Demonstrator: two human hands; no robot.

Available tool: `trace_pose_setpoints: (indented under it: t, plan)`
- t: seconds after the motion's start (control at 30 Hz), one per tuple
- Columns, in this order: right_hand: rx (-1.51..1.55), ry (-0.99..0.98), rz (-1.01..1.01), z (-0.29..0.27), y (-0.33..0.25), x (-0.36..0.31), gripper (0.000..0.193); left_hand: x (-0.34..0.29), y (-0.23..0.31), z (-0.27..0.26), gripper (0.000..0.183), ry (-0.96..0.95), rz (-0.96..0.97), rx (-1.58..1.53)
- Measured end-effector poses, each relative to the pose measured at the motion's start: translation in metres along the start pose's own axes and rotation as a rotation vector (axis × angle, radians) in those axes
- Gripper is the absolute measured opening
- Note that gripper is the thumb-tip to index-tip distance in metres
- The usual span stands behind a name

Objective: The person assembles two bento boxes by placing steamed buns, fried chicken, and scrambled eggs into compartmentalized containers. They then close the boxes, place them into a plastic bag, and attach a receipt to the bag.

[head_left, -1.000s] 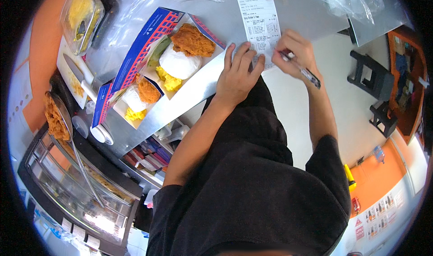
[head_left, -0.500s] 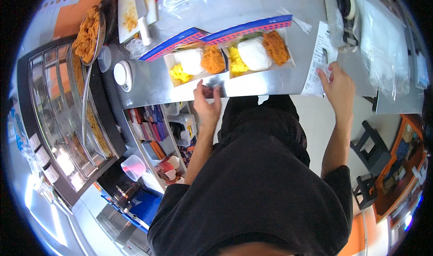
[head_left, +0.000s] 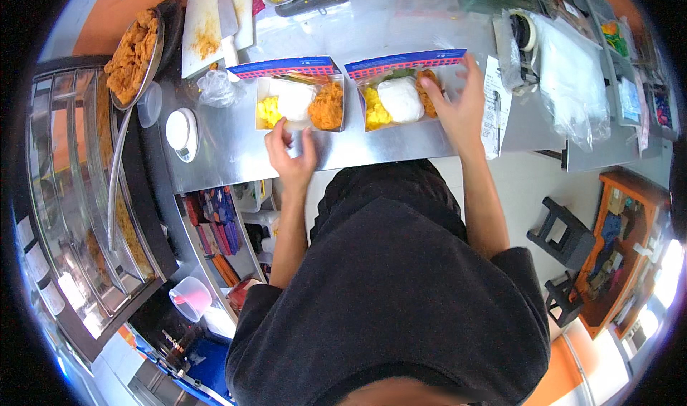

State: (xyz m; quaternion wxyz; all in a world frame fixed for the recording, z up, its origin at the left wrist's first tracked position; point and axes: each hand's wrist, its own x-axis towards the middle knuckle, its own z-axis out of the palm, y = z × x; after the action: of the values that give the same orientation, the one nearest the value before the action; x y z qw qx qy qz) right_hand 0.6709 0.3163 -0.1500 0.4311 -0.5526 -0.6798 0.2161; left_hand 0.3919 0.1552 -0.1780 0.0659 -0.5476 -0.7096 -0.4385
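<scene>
Two open takeaway boxes stand side by side at the counter's front, the left box and the right box, with blue-and-red lids raised at the back. Each holds a white rice mound, yellow scrambled egg and a fried brown piece. My left hand is at the left box's front edge, fingers apart, holding nothing. Around the right box's right end is my right hand, thumb and fingers spread, partly hiding its fried piece. Beside it lies a paper slip with a pen.
A knife rests on a white cutting board at the back left. Near it are a round white kitchen scale and a pan of fried pieces. Plastic bags lie at right. A glass display case stands left.
My right hand has left the paper slip and moved left to the right box. My left hand has shifted to the left box's front. The lids, overlapping before, now stand apart.
</scene>
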Motion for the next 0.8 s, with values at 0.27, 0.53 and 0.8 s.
trace_pose_setpoints:
  t: [0.27,0.53,0.8]
  plan:
    - [0.190,0.026,0.029,0.017,-0.008,0.041,0.081,0.073,0.103,0.122,0.103,0.049,-0.033,-0.123]
    - [0.596,-0.446,0.104,-0.021,0.038,0.071,0.069,0.081,0.108,0.097,0.099,-0.029,-0.219,-0.333]
    - [0.399,-0.572,-0.029,-0.038,0.061,0.065,0.065,0.075,0.075,0.051,0.080,-0.419,-0.337,-0.640]
